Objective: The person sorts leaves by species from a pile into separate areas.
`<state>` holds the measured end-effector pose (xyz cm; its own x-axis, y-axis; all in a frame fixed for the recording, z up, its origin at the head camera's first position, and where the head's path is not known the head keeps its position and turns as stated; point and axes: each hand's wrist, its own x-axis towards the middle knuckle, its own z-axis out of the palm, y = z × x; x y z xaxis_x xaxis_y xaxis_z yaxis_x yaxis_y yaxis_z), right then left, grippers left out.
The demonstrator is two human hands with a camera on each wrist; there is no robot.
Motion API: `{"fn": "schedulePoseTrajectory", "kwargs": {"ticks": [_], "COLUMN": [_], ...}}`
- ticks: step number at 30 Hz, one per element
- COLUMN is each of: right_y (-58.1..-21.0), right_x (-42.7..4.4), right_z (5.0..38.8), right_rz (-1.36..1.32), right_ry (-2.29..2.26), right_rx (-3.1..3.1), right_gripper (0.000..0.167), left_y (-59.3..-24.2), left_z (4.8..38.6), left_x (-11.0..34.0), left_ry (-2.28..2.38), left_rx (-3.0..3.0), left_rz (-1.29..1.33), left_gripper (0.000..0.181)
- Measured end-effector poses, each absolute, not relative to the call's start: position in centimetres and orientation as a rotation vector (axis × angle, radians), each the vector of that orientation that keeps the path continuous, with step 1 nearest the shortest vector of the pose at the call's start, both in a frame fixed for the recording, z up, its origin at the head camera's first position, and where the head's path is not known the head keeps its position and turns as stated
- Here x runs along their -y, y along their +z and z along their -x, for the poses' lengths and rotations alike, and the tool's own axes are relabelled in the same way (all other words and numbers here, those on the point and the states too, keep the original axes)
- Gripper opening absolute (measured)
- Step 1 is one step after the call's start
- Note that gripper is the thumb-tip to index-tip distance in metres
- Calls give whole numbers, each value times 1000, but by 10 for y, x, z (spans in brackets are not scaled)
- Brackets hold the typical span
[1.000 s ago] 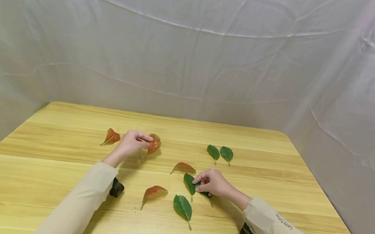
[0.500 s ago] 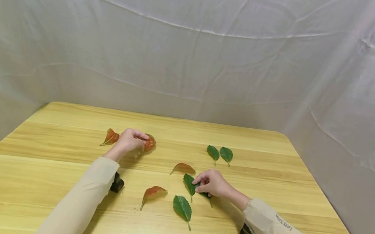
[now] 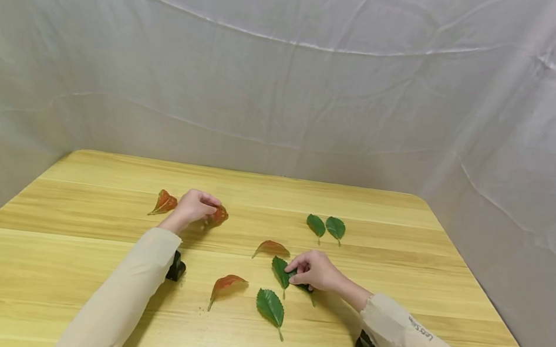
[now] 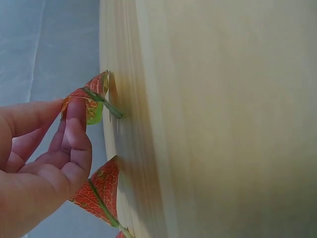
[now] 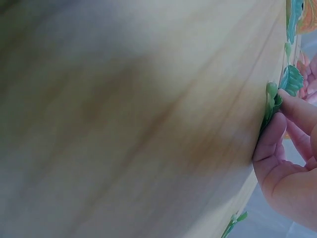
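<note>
My left hand (image 3: 196, 204) pinches a red leaf (image 3: 220, 216) over the back left of the table. In the left wrist view its thumb and fingers hold that leaf by the blade, and the green stem points toward the wood. Just left of this hand lies another red leaf (image 3: 165, 202). On the right, my right hand (image 3: 317, 272) pinches a dark green leaf (image 5: 271, 104) down at the tabletop; the fingers cover much of it in the head view. A second green leaf (image 3: 280, 271) lies right beside those fingertips.
Two green leaves (image 3: 325, 227) lie side by side at the back right. Between the arms are a red leaf (image 3: 273, 248), another curled red leaf (image 3: 228, 286) and a green leaf (image 3: 271, 308). Pale cloth (image 3: 289, 92) hangs behind the wooden table (image 3: 83, 265).
My left hand has moved a little left with the red leaf, toward the other red leaf, and the held leaf shows at a different angle. The right hand has stayed in place.
</note>
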<state>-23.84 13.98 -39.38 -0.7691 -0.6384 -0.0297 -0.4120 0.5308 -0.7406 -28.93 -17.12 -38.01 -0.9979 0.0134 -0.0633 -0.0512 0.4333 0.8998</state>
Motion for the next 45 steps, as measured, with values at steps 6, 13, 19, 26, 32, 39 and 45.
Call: {"fn": "schedulePoseTrajectory", "kwargs": {"ticks": [6,13,19,26,32,39,45], "right_y": [-394,-393,-392,-393,-395,-394,-393], "right_x": [-140,-140,-139,-140,-141,-140,-140], "right_z": [238,238,239,240,241,240,240], "right_rz": [885,883,881,885,896,909,909], "right_ry": [-1080,-1081,-1089,-1090,-1096,-1089,-1080], "right_rx": [-2472,-2475,-2474,-2472,-2464,-2462,-2466], "right_gripper": [13,13,13,13,13,13,13], "left_y": [-379,-375,-371,-368,-368,-368,-366], "left_z": [288,282,276,269,262,252,243], "left_x": [171,172,170,167,165,167,166], "left_ry": [1633,1548,1435,1453,1452,1469,1507], "left_rx": [-2595,-2684,-2827,-2833,-2808,-2797,-2739], "left_rz": [55,71,-24,-117,-177,-296,-404], "left_gripper": [24,24,19,15,15,16,16]}}
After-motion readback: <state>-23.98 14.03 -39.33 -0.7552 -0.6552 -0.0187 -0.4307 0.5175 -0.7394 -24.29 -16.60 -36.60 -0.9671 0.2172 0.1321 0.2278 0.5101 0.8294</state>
